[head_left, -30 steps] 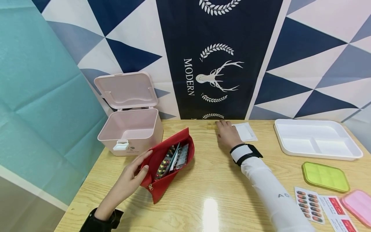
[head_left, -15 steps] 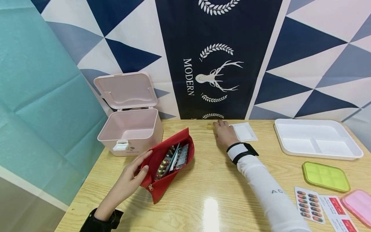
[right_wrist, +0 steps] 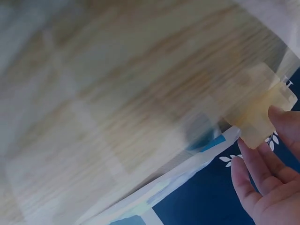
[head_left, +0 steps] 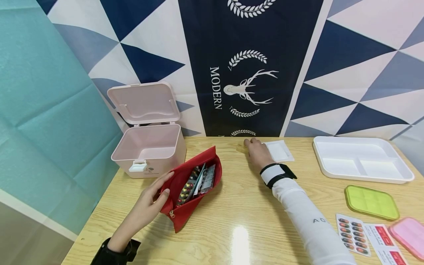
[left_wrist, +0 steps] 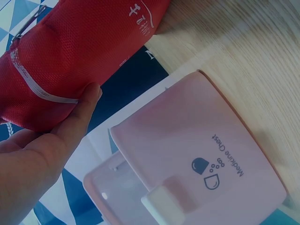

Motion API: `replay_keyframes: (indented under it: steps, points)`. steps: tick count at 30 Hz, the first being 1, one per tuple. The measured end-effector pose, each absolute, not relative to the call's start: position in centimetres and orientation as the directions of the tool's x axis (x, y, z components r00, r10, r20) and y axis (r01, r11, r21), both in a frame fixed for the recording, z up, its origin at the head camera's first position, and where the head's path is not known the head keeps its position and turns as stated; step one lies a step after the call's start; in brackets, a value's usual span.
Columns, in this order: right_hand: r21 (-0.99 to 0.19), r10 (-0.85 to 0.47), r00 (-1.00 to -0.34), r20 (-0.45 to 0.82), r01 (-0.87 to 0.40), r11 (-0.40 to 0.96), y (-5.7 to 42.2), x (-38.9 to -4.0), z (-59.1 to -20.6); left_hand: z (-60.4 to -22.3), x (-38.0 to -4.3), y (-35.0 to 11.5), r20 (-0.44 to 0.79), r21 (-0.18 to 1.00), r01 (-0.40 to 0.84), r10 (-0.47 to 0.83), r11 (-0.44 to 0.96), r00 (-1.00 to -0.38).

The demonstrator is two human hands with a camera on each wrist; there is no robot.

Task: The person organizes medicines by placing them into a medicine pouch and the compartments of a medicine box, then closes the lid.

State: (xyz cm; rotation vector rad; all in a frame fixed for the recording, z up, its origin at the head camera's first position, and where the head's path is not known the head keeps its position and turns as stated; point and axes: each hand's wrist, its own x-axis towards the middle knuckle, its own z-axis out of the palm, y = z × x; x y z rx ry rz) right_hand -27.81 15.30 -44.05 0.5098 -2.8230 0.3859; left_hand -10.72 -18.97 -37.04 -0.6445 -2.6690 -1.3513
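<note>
My left hand [head_left: 150,200] holds the near-left edge of a red zip pouch [head_left: 190,219], thumb and fingers on its cloth. The pouch gapes open, and blister packs [head_left: 188,189] show inside. At the table's back edge, my right hand [head_left: 260,154] pinches a small translucent yellow plastic piece [right_wrist: 258,110] between thumb and fingers; its exact kind is unclear. Beside that hand lies a flat white packet [head_left: 279,151]. In the left wrist view the pouch [left_wrist: 84,56] has a pale stripe, and the left hand [left_wrist: 51,154] presses its lower side.
A pink medicine chest [head_left: 150,151] stands at left with its lid up. To the right lie a white divided tray [head_left: 341,169], a green pill case [head_left: 372,202], a pink case [head_left: 410,235], a capsule blister pack [head_left: 353,234] and a red-and-white packet [head_left: 385,243].
My right hand has shifted slightly left, and the yellow piece now sits at a tilt. The left hand and pouch have stayed put.
</note>
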Motion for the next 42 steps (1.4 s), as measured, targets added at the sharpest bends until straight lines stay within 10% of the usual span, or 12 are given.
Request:
replay_keyframes:
  steps: [42]
  points:
    - [-0.346, -0.333, -0.750, 0.572, -0.588, 0.731, 14.5, -20.7, -38.3, -37.1, -10.8, -19.2, 0.233, 0.762, 0.381, 0.328, 0.523, -0.915]
